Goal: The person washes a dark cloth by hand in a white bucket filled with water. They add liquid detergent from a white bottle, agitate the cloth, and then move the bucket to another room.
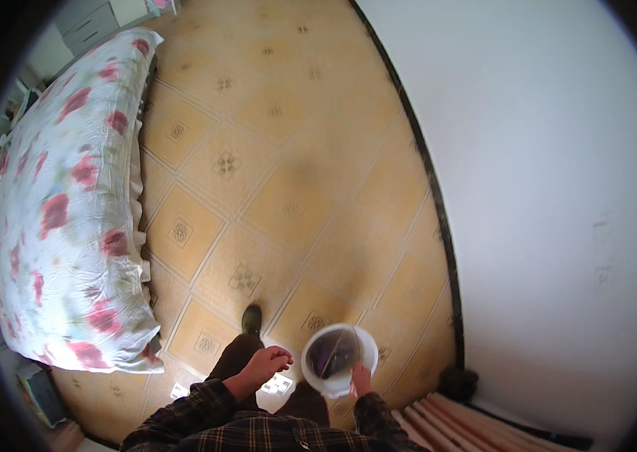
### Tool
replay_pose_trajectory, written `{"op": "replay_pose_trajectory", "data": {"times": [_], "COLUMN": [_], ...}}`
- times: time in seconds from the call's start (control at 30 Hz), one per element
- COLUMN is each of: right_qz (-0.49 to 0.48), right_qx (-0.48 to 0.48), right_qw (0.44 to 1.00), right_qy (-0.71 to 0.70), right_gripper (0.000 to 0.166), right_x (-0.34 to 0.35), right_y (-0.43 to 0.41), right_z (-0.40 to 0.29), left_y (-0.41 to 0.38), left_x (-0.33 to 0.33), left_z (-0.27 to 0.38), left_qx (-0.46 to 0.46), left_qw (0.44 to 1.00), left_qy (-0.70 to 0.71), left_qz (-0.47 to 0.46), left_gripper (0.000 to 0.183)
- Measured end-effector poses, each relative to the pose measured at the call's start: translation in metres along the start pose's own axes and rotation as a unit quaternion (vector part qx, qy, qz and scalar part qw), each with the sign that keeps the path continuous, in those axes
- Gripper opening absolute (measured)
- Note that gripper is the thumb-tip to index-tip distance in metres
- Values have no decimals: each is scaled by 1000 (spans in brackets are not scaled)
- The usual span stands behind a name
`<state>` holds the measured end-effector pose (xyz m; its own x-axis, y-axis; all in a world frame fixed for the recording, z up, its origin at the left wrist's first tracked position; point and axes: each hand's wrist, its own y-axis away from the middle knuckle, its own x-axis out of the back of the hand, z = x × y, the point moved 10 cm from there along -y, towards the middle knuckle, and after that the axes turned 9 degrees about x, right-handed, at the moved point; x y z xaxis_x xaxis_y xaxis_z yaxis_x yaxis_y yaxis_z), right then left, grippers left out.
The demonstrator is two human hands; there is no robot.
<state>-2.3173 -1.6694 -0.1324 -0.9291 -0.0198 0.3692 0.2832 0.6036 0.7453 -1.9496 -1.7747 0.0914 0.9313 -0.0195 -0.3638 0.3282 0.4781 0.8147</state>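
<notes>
At my right side hangs a white plastic bucket [374,353], seen from above. My right hand [360,378] grips its thin handle [358,342] near the rim. Inside the bucket it is dark, with a purple item [324,359] whose kind I cannot make out. To the left of the bucket, apart from it, my left hand [266,363] is held in front of my body with loosely curled fingers and nothing in it.
A bed with a floral sheet [70,198] runs along the left. Patterned yellow flooring [290,209] stretches ahead, bordered by a dark skirting strip [428,152] and a white wall [533,169] on the right. Pinkish slats [437,424] stand at lower right, and grey drawers [90,28] at far left.
</notes>
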Motion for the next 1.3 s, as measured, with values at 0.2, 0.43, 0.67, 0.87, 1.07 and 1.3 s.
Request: {"op": "replay_pose_trajectory", "data": {"times": [0.2,0.43,0.67,0.87,1.07,1.3], "right_qz": [63,123,91,58,-1,-8], "right_qx": [123,29,85,139,196,210], "right_qw": [962,976,972,968,955,946], "right_qy": [237,179,198,203,224,246], "right_gripper": [14,14,15,16,17,18], "right_x": [75,118,80,58,8,-58], "right_y": [48,69,-48,-164,-260,-338], "right_z": [-48,-134,-259,-413,-573,-727], "left_y": [20,-12,-33,-55,-66,-133], "left_x": [27,105,153,213,232,300], "left_z": [123,256,358,436,560,702], "left_qx": [-39,-68,-112,-136,-190,-222], "left_qw": [997,988,962,920,910,893], "left_qy": [26,138,227,324,295,343], "left_qz": [-53,-2,99,173,219,192], "left_gripper": [18,14,13,16,15,15]}}
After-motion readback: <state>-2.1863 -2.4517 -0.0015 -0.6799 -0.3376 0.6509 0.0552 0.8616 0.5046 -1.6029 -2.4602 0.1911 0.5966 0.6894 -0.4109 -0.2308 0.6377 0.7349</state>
